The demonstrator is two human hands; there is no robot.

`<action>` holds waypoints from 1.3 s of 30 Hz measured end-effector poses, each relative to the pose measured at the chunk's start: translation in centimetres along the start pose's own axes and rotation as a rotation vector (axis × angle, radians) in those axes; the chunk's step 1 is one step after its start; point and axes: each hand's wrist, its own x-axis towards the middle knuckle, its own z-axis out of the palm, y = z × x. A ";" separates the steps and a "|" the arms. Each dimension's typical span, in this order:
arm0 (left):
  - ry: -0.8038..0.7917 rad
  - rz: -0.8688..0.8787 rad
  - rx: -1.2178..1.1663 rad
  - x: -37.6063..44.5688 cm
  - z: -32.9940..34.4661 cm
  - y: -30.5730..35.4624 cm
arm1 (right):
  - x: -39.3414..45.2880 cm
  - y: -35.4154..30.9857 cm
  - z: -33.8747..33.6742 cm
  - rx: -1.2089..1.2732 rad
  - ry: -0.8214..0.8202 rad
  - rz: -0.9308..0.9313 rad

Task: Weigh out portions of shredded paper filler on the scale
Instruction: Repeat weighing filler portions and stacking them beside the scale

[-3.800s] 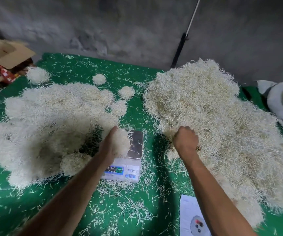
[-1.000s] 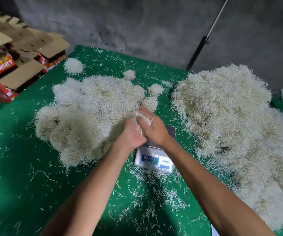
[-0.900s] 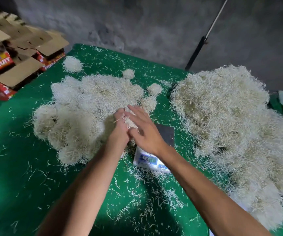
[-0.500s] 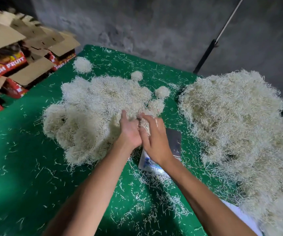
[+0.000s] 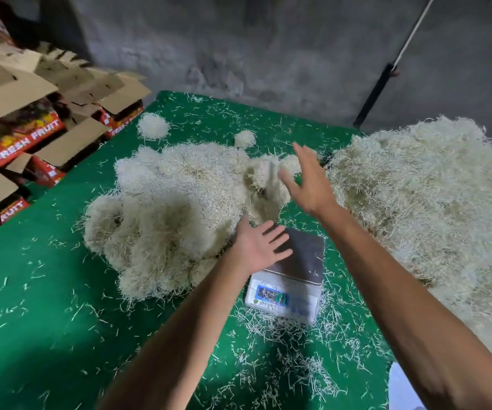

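**Both hands empty, scale bare, supply heap to the right**

The scale (image 5: 290, 275) sits on the green cloth (image 5: 46, 306) with nothing on its steel platform but a stray strand or two. The left hand (image 5: 258, 247) hovers over the platform's left edge, fingers spread and holding nothing. The right hand (image 5: 306, 182) is raised beyond the scale, fingers splayed, also holding nothing. A small blurred clump of shredded paper (image 5: 264, 176) hangs just left of that hand, apparently in the air above the mound of weighed portions (image 5: 164, 211), which lies left of the scale and reaches its far-left corner.

The next portion would have to come from the big loose heap of filler (image 5: 434, 202), which lies right of the scale and runs from the far wall toward the person. The right hand is the nearer one, the heap's edge close beside its wrist; the left hand is across the scale from it. A short sideways reach by the right hand looks like the natural next move.
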 end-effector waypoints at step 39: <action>-0.238 0.593 2.144 16.0 -5.1 -30.7 | -27.3 32.7 4.9 -0.160 0.228 0.844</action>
